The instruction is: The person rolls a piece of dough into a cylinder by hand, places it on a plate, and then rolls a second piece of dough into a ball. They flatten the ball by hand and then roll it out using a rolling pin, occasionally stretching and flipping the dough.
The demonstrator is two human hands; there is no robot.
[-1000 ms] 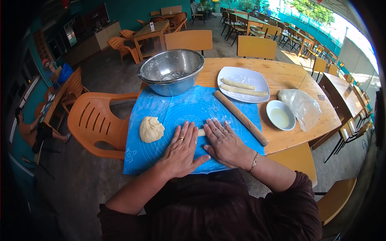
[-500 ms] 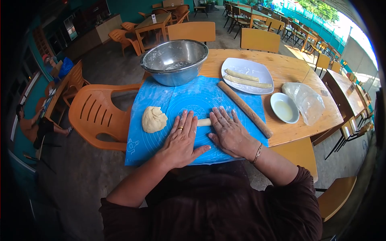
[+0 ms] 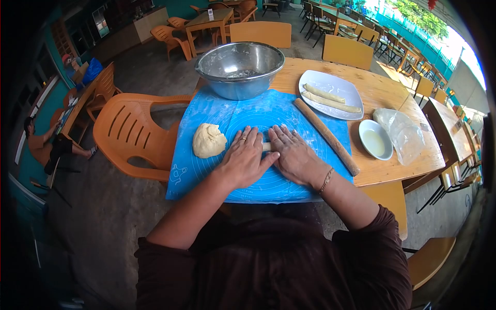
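Observation:
A small roll of dough (image 3: 266, 146) lies on the blue silicone mat (image 3: 194, 178), mostly covered by my two hands. My left hand (image 3: 245, 157) presses flat over its left part, fingers stretched forward. Flat on the right part rests my right hand (image 3: 294, 157), its fingers a little apart. The thumbs almost meet in front of the roll. Left of my left hand sits a large lump of dough (image 3: 209, 141). A wooden rolling pin (image 3: 326, 136) lies slantwise to the right of my right hand.
Behind the mat stands a steel bowl (image 3: 240, 85) dusted with flour. A white plate (image 3: 341, 88) bears two dough strips (image 3: 330, 99). Right of the pin are a small bowl of pale liquid (image 3: 376, 140) and a plastic bag (image 3: 405, 137). An orange chair (image 3: 129, 129) touches the left side.
My hands have moved closer together, covering more of the dough roll between them. The whole view has shifted slightly, so the table's things appear further right and higher.

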